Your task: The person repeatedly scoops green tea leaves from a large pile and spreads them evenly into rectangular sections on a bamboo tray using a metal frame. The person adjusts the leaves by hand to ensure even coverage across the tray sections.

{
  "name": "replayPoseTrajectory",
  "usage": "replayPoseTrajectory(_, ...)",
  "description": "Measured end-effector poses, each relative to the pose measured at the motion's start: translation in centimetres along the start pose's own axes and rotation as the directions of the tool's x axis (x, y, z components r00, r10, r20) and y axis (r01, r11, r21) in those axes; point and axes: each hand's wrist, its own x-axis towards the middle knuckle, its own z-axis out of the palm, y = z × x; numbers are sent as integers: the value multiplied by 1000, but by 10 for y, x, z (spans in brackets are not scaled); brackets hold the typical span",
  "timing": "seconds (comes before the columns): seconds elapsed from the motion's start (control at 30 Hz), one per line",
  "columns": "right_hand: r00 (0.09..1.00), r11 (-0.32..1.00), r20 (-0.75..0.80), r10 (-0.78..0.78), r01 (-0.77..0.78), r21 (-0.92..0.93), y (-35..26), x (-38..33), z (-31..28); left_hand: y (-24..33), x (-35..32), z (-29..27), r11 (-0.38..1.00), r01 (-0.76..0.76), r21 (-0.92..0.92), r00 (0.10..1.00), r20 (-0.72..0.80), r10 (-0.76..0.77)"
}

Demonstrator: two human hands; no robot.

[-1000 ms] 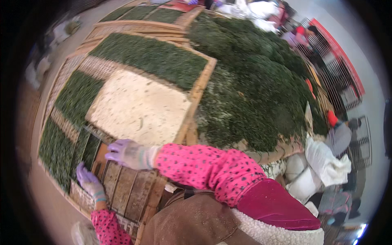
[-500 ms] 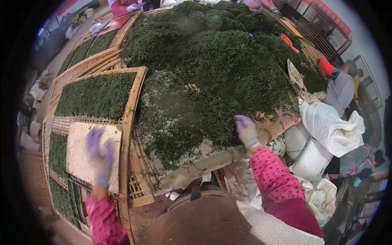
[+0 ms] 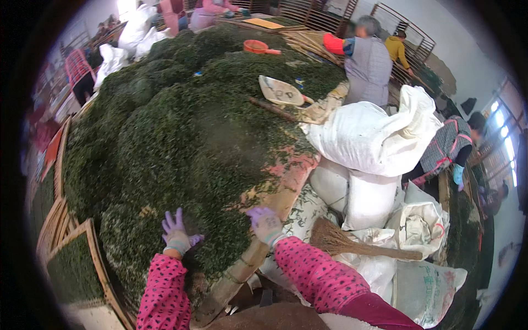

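A big heap of dark green, shredded, leaf-like material (image 3: 165,137) covers the table. My left hand (image 3: 177,234), in a pale glove with purple fingers, is over the near part of the heap with its fingers spread and nothing in them. At the table's near right edge is my right hand (image 3: 267,224), gloved alike. Its fingers stretch toward the heap, and I see nothing held in them. The wooden table rim (image 3: 250,258) runs just below this hand. Lower left lies a wood-framed tray (image 3: 74,272) spread with the same green material.
White sacks (image 3: 374,137) crowd the table's right side, with a broom (image 3: 352,242) lying across some. A white scoop (image 3: 280,91) and an orange-red dipper (image 3: 258,47) rest on the heap. One person (image 3: 368,66) in a grey apron stands at the far right; others work around.
My view has swung to the right. The left hand has moved off the white board on the tray to the heap. The right hand stays near the table edge.
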Motion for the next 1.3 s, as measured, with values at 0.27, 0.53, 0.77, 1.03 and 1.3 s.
replayPoseTrajectory(0.27, 999, 1000, 49, -5, 6, -19, -6, 6, -14, 7, 22, 4, 996, -89, 32, 984, 156, 83)
replayPoseTrajectory(0.53, 998, 997, -56, 7, -12, -80, -7, 7, -7, 23, -28, 56, 965, -248, 85, 937, -232, 261)
replayPoseTrajectory(0.77, 997, 996, -49, -57, 54, -70, -4, 6, -9, -13, -13, -46, 598, -298, -744, 952, -281, 125)
replayPoseTrajectory(1.03, 1000, 1000, -10, 10, -10, -4, -3, 5, -6, 9, -114, -384, 727, -662, -184, 595, -718, 360)
replayPoseTrajectory(1.3, 997, 998, -50, -52, 50, -32, 7, 3, 0, -20, -60, -371, 864, -503, 22, 675, -615, 408)
